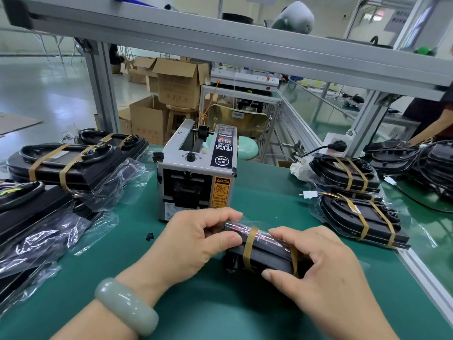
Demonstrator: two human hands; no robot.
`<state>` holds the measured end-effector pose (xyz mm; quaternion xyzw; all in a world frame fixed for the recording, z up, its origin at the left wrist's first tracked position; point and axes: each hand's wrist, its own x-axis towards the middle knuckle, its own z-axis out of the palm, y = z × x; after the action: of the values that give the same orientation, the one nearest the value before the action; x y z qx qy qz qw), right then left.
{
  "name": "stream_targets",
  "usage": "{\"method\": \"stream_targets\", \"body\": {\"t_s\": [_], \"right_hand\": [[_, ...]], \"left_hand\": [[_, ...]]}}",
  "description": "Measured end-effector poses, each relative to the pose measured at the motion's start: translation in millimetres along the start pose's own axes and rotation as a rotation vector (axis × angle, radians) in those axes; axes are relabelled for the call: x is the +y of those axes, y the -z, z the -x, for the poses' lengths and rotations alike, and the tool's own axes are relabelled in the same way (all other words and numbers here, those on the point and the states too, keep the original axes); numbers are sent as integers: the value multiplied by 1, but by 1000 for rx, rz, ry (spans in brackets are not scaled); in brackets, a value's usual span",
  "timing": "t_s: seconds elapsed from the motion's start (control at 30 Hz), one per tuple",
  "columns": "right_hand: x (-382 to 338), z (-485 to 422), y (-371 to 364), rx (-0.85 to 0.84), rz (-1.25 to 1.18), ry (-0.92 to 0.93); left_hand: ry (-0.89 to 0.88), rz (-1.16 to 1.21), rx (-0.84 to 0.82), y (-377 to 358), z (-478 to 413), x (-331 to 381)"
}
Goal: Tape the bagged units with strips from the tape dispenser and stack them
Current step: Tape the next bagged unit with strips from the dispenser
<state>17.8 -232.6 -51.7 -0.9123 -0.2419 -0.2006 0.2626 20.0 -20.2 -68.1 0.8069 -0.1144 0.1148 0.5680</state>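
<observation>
The left hand [196,241] and right hand [326,263] cover both ends of the black plastic-bagged unit [267,252] they grip. The pile of black units in clear bags [36,229] runs off the left edge. A small black scrap [149,236] on the green mat [220,303] is too tiny to identify.

We read on the tape dispenser [196,173]: orange label [221,192], "CAUTION", "DO NOT INSERT YOUR FINGERS"; round badge [221,161], "BEMI 切割".

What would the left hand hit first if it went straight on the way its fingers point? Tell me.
The left hand grips the black bagged unit with tan tape bands; its fingers point right along it, so beyond that it would probably meet the right hand holding the other end.
</observation>
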Motion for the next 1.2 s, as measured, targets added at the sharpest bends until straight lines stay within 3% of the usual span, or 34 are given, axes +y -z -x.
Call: {"method": "stream_targets", "body": {"t_s": [0.13,0.3,0.47,0.7,0.8,1.0,1.2], "right_hand": [[4,-1,5,-30,-78,89],[24,2,27,39,-224,-62],[36,4,15,-310,-356,-204],[27,1,3,-179,-685,-177],[23,3,4,-46,-629,-187],[17,2,13,242,-410,-92],[13,1,8,310,-321,-95]], "left_hand": [[-3,4,-34,7,-3,-5],[73,179,29,12,-4,-11],[142,256,78,21,-3,-19],[203,341,120,23,3,-24],[317,479,166,22,7,-27],[522,432,574,31,-10,-30],[664,530,587,36,-29,-22]]}}
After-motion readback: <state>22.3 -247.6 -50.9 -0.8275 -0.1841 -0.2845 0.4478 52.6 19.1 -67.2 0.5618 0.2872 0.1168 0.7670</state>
